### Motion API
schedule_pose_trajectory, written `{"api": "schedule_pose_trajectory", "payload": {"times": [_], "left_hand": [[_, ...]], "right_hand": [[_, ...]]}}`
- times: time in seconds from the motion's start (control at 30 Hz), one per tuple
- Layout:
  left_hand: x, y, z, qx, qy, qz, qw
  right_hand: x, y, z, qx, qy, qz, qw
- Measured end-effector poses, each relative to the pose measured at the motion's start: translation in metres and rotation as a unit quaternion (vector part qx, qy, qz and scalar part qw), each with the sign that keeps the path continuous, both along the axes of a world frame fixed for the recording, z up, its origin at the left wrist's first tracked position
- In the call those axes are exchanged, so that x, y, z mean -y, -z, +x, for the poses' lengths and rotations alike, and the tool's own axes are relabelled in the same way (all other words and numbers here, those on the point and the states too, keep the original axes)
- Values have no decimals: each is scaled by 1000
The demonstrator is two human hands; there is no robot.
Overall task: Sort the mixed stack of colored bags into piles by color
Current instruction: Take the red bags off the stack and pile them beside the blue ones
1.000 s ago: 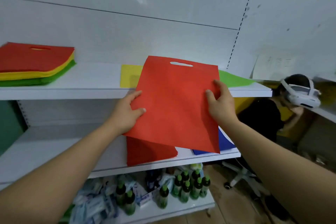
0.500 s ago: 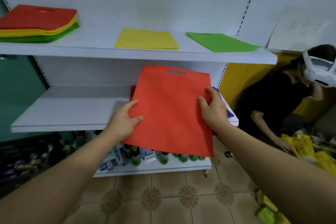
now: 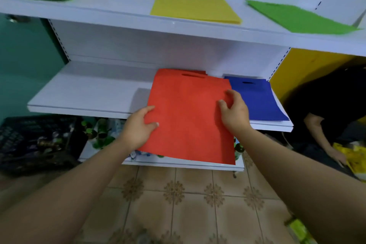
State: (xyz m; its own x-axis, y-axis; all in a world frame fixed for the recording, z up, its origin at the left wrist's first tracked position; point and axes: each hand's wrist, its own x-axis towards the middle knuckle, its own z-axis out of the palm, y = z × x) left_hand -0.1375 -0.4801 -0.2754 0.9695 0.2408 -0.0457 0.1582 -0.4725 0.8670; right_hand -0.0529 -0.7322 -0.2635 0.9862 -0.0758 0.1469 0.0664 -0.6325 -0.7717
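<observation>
**Q:** Red bag [image 3: 190, 117], orientation?
**A:** Long axis runs front to back over the middle shelf [image 3: 89, 93]. Handle slot faces the shelf's rear and the near end overhangs its front edge. Flat, uncreased.
**Q:** Hands?
**A:** Left hand [image 3: 138, 127] pinches the left edge; right hand [image 3: 234, 113] grips the right edge.

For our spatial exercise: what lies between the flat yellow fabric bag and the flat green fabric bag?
Nothing but the bare white upper shelf, as the head view shows.
</observation>
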Motion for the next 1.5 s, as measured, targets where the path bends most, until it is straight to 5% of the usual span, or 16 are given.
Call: {"api": "schedule_pose_trajectory", "payload": {"times": [0.83, 0.97, 1.1, 1.27, 1.5], "left_hand": [[-29, 109, 207, -40, 25, 155, 987], [-18, 124, 235, -102, 34, 198, 974], [-11, 136, 239, -218, 90, 197, 952], [-7, 149, 226, -262, 175, 311, 896], [-2, 146, 220, -236, 116, 285, 922]], "right_hand": [[-30, 112, 223, -41, -28, -30, 998], [-24, 130, 253, -90, -73, -60, 991], [-20, 153, 269, -144, -96, -116, 978], [-23, 166, 272, -188, -94, -106, 972], [-19, 166, 270, -243, -156, -115, 951]]}}
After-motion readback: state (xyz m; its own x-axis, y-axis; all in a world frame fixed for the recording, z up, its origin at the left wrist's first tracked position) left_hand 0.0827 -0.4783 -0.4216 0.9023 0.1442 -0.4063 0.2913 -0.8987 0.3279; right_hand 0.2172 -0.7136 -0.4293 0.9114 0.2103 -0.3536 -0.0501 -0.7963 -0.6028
